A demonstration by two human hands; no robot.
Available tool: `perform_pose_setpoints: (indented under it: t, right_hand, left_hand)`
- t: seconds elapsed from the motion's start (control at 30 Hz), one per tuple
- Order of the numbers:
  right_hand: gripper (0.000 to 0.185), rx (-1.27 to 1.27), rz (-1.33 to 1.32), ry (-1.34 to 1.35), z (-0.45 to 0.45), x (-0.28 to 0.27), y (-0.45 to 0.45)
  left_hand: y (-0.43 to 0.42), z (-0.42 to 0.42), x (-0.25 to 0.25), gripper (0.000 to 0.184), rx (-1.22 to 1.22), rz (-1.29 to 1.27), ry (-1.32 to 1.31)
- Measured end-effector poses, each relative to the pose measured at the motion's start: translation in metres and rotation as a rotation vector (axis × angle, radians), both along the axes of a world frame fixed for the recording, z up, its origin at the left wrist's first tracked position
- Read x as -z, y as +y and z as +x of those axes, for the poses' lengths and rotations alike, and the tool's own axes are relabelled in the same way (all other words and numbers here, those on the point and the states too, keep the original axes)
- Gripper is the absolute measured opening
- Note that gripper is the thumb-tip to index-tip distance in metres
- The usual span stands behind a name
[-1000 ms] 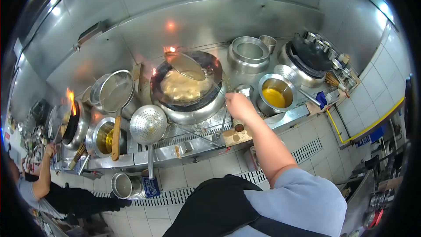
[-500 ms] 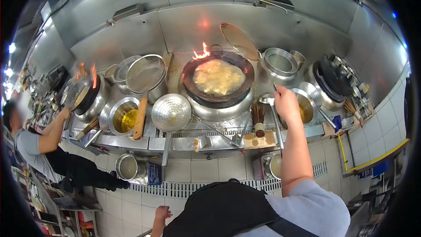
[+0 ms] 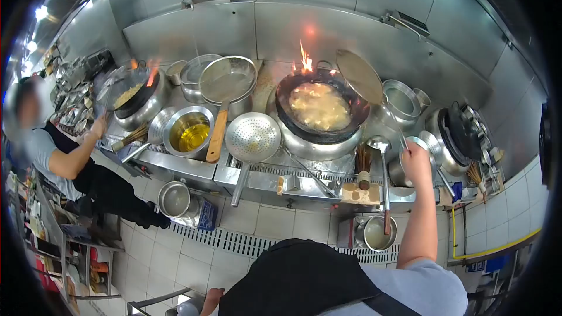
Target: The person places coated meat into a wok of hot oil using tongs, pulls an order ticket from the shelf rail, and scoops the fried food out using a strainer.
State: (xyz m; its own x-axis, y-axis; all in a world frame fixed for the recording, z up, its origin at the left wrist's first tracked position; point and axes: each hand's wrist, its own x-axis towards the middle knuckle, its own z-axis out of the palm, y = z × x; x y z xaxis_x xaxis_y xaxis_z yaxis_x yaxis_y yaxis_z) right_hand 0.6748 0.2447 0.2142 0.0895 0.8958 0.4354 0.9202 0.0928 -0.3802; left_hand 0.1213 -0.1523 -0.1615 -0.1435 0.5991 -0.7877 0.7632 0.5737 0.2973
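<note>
Utensils by number: one hand-held strainer [image 3: 354,76], one wooden-handled strainer [image 3: 228,79], one ladle [image 3: 379,143].
Also shown: three round burners [image 3: 322,151], three bristle brushes [image 3: 363,164], two people [image 3: 298,275].

wok [image 3: 322,136] on burner [image 3: 322,151]; strainer [image 3: 355,76], rear right; skimmer [image 3: 253,136] to the left, between wok and liquid-filled pot [image 3: 187,116]; brush [image 3: 363,169], front right, left of the ladle [image 3: 385,175].

Working kitchen, commercial kind. Row of wok burners [image 3: 322,150] along steel counter [image 3: 257,182]; flames [image 3: 306,61] behind middle wok [image 3: 284,96], more at left wok [image 3: 143,100]. Steel panels [image 3: 193,36] for back wall. Pot [image 3: 175,129] of yellow liquid [image 3: 194,137], perforated ladle [image 3: 253,136], brushes [image 3: 363,162] close by burners. Tiled floor [image 3: 237,220], long drain grate [image 3: 234,244] across it. Second person [image 3: 69,164] in dark apron [image 3: 90,171] at left wok; crowded shelves [image 3: 73,234] at lower left.
</note>
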Motion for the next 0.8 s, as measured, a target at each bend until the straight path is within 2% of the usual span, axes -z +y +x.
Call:
perform_pose_setpoints:
  t: [0.1, 0.13, 0.23, 0.33, 0.37, 0.4, 0.43, 0.47, 0.53, 0.57, 0.63, 0.73, 0.77, 0.8]
  right_hand:
    - [0.016, 0.028, -0.051, -0.087, 0.022, 0.014, -0.011]
    - [0.018, 0.074, -0.162, -0.16, 0.026, 0.014, -0.018]
    - [0.015, 0.157, -0.201, -0.145, 0.033, 0.026, -0.048]
    - [0.02, 0.19, -0.312, -0.249, 0.043, 0.026, -0.087]
    - [0.022, 0.206, -0.375, -0.29, 0.047, 0.028, -0.098]
    - [0.025, 0.167, -0.248, -0.248, 0.05, 0.03, -0.107]
    - [0.025, 0.173, -0.246, -0.258, 0.051, 0.027, -0.108]
    - [0.026, 0.183, -0.24, -0.253, 0.049, 0.023, -0.111]
    - [0.026, 0.198, -0.229, -0.239, 0.041, 0.019, -0.115]
    - [0.027, 0.196, -0.214, -0.208, 0.037, 0.017, -0.114]
    - [0.027, 0.198, -0.213, -0.18, 0.029, 0.024, -0.111]
    - [0.028, 0.207, -0.299, -0.207, 0.02, 0.041, -0.099]
    - [0.028, 0.194, -0.293, -0.203, 0.022, 0.04, -0.105]
    - [0.027, 0.218, -0.307, -0.215, 0.033, 0.039, -0.115]
  left_hand:
    - [-0.001, -0.005, 0.01, 0.029, -0.003, -0.009, -0.036]
    - [-0.001, -0.008, 0.014, 0.029, 0.007, -0.015, -0.049]
    - [0.008, -0.024, 0.027, 0.028, 0.036, -0.041, -0.105]
    - [0.029, -0.047, 0.04, 0.028, 0.009, -0.092, -0.196]
    - [0.04, -0.054, 0.043, 0.028, 0.048, -0.094, -0.21]
    - [0.059, -0.054, 0.028, 0.025, 0.183, -0.039, -0.156]
    - [0.078, -0.049, 0.013, 0.023, 0.313, 0.019, -0.107]
    - [0.083, -0.049, 0.025, 0.023, 0.315, 0.018, -0.118]
    - [0.102, -0.068, 0.059, 0.022, -0.18, -0.104, -0.192]
    - [0.111, -0.067, 0.058, 0.022, -0.179, -0.099, -0.193]
    - [0.14, -0.043, 0.007, 0.02, -0.449, -0.078, -0.251]
    - [0.151, -0.036, 0.007, 0.02, -0.417, -0.078, -0.225]
    - [0.147, -0.046, 0.028, 0.02, -0.428, -0.071, -0.221]
    - [0.141, -0.056, 0.051, 0.021, -0.208, 0.062, -0.23]
